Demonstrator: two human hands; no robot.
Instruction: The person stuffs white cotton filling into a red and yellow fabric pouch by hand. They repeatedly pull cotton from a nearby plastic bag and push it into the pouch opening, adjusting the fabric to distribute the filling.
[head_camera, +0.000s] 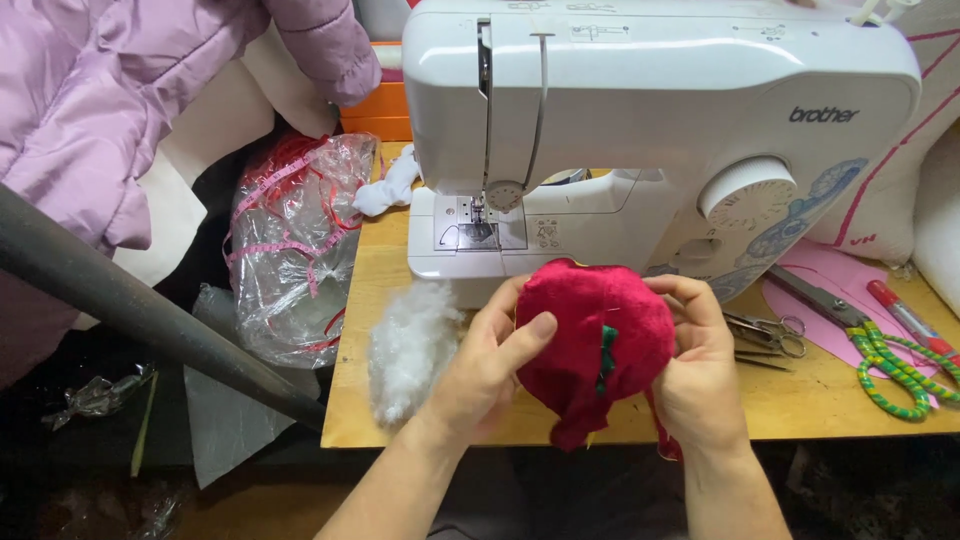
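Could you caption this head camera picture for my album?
Both hands, left hand and right hand, hold red fabric piece before a white sewing machine.

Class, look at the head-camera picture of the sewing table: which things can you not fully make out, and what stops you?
- Red fabric piece: its edges, hidden under left hand and right hand.
- Scissors: handle ends cut by the right edge.
- Sewing machine: top cut by the upper edge.

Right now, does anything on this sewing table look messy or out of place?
A loose clump of white stuffing fibre lies on the wooden table, beside the left hand. Both hands, right hand too, hold the red velvet stuffed piece. Nothing else stands out.
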